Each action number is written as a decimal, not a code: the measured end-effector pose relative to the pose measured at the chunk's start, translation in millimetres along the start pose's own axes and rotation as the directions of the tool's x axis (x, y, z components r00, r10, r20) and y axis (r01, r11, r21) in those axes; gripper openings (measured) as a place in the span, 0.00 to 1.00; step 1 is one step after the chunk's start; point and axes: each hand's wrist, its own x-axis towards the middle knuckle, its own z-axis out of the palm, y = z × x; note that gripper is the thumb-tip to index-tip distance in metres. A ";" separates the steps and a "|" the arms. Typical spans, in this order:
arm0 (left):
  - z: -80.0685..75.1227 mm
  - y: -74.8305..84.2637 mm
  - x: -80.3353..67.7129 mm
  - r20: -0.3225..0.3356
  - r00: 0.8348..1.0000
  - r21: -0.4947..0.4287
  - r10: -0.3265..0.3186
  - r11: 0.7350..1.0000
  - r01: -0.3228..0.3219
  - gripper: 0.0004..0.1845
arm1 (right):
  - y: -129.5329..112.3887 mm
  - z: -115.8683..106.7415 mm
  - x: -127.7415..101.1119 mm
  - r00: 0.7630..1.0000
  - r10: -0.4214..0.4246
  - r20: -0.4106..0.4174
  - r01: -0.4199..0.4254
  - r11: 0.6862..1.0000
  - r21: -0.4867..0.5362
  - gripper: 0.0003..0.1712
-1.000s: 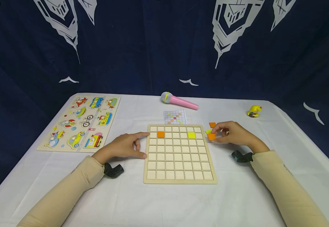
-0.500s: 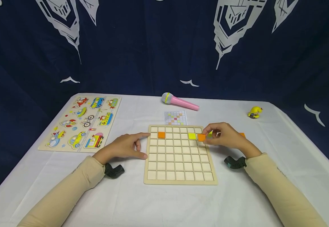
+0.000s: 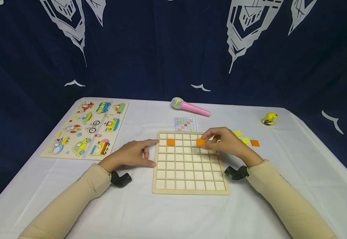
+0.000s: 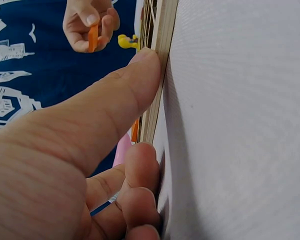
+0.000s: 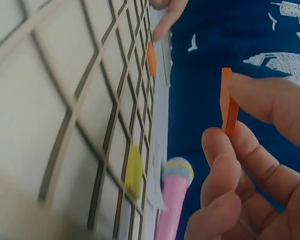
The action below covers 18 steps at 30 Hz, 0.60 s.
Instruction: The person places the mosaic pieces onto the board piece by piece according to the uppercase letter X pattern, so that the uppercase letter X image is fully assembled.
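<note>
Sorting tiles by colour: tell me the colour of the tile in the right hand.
Orange. The tile pinched by the right hand shows best in the right wrist view.

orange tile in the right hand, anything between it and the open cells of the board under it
Nothing visible does. The right hand pinches the orange tile just above the wooden grid board. A yellow tile fills a cell close by, as the right wrist view shows; the cells around it are bare.

White-clothed table (image 3: pixel 173 215) before a dark blue patterned curtain (image 3: pixel 161 49).
</note>
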 end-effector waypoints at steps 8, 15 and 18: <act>0.0 -1.4 0.7 0.001 1.000 -0.008 0.000 1.000 0.000 0.49 | -6.3 20.1 12.8 0.998 0.055 0.015 -0.056 0.996 0.064 0.15; 0.0 -0.6 0.2 0.001 1.000 -0.002 -0.007 1.000 0.007 0.49 | -8.5 39.1 21.3 0.997 0.055 0.051 -0.057 0.997 0.044 0.15; -0.2 0.7 0.6 0.001 1.000 0.006 -0.012 1.000 0.012 0.49 | -10.7 44.6 24.5 0.997 0.065 0.048 -0.066 0.998 0.022 0.14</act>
